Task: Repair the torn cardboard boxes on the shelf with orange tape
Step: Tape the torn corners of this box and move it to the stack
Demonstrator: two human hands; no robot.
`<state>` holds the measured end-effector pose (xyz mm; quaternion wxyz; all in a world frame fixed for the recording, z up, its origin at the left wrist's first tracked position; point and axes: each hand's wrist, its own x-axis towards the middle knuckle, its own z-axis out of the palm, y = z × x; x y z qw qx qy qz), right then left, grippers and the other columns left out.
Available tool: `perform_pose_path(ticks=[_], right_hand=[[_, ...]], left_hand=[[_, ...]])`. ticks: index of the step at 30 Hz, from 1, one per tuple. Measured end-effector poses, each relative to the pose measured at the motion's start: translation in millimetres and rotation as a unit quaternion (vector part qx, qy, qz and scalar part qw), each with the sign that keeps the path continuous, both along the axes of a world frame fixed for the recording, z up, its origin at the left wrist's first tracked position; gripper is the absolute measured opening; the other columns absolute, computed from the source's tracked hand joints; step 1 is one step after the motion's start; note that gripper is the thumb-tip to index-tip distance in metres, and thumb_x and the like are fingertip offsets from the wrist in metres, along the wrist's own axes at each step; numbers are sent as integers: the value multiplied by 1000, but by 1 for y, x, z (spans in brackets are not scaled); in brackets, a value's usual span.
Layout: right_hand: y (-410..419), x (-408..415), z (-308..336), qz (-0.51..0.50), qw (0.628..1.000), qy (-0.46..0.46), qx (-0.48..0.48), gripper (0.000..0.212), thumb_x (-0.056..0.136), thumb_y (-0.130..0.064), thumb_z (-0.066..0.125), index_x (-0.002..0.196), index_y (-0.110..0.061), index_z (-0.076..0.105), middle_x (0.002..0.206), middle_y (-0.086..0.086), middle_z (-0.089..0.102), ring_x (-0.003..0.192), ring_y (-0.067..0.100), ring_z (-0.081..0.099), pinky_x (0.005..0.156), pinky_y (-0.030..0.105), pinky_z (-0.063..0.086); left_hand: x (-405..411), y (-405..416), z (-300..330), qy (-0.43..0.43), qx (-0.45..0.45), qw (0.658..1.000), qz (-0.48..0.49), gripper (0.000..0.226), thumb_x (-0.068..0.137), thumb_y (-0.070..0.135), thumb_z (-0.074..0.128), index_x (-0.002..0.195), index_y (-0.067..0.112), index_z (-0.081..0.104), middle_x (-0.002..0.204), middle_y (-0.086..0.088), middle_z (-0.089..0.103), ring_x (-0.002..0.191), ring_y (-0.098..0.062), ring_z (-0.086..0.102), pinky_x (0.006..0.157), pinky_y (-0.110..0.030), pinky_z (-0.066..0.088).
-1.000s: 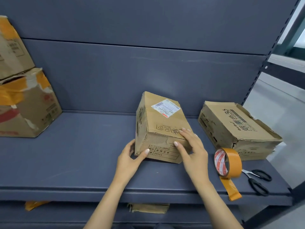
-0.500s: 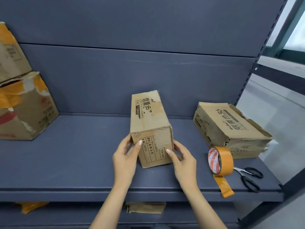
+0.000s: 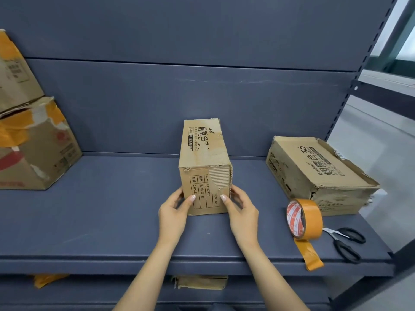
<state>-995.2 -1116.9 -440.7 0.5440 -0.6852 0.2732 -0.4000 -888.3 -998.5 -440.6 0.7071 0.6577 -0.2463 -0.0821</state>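
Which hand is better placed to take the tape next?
Probably the right hand: the tape stands on the shelf just to its right, while the left hand is beyond the box.

torn box (image 3: 205,167): mid-shelf, end-on, facing peeled | flat box (image 3: 314,173): right, frayed | orange tape (image 3: 304,218): on edge

Middle box (image 3: 205,167) – "24PCS", "TION TAPE"; right box (image 3: 314,169) – "BoBo", "36"
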Motion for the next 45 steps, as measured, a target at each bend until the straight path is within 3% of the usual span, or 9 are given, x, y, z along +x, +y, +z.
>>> perform_pose_path(ticks=[7, 12, 16, 19, 23, 28, 33, 38, 45], right_hand=[[0, 5, -3, 1, 1000, 8, -10, 36, 88, -14, 70, 123, -16, 65, 117, -6, 67, 105, -13, 57, 82, 2, 44], [5, 0, -4, 19, 999, 31, -12, 45, 90, -24, 68, 134, -24, 56, 130, -10, 60, 113, -6, 56, 95, 11, 46], [17, -22, -3, 2, 999, 41, -18, 52, 90, -30, 67, 138, -34, 47, 138, -23, 46, 123, -6, 45, 92, -1, 35], [25, -51, -8, 0, 1000, 20, -13, 41, 90, -26, 66, 126, -40, 54, 133, -24, 53, 120, -7, 51, 94, 3, 38], [28, -94, -7, -44, 999, -28, 9, 29, 91, -16, 64, 115, -31, 65, 119, -18, 66, 112, -2, 60, 93, 10, 45], [19, -150, -11, -142, 988, -61, 16, 17, 86, -26, 62, 99, -28, 72, 101, -8, 73, 97, 13, 69, 89, 24, 53], [0, -194, -29, -236, 971, 0, 33, 9, 86, -35, 62, 85, -39, 70, 81, -8, 71, 81, 22, 67, 75, 27, 55], [-15, -214, -40, -235, 962, 101, 97, 40, 76, -60, 59, 69, -21, 64, 66, -4, 67, 70, 20, 66, 79, 46, 56], [-25, -202, -28, -218, 937, 257, 94, 56, 84, -65, 55, 67, -12, 61, 62, -2, 67, 65, 11, 62, 59, 27, 43]], left_hand=[[12, 3, -5, 2, -15, 999, -31, 29, 91, 8, 61, 119, 15, 66, 108, 17, 71, 108, -3, 63, 87, -11, 47], [8, 5, -4, -2, -7, 999, -34, 33, 90, 15, 64, 123, 19, 64, 113, 15, 70, 112, -4, 62, 94, -17, 49], [-4, 11, -2, -10, 29, 999, 37, 46, 85, 30, 69, 129, 29, 57, 126, 19, 61, 119, 1, 54, 102, -18, 42], [-19, 23, -3, -76, 25, 989, 127, 41, 87, 40, 63, 126, 30, 58, 134, 16, 55, 126, -2, 48, 107, -25, 38], [-46, 28, -6, -189, -11, 968, 165, 32, 91, 35, 55, 117, 18, 61, 130, 7, 58, 123, -4, 48, 104, -16, 34], [-91, -7, 2, -289, 15, 957, 35, 27, 90, 29, 55, 113, 18, 63, 121, 8, 61, 118, -2, 49, 102, -14, 33], [-134, -57, 0, -279, 98, 944, -147, 38, 89, 44, 52, 120, 23, 60, 124, 15, 56, 119, 5, 43, 98, -2, 27], [-155, -102, -2, -229, 148, 932, -237, 36, 91, 43, 59, 122, 24, 57, 122, 12, 57, 115, 0, 46, 89, -4, 31], [-166, -135, -4, -93, 164, 940, -285, 30, 89, 42, 62, 76, 15, 60, 70, 0, 59, 63, -7, 47, 62, -30, 42]])
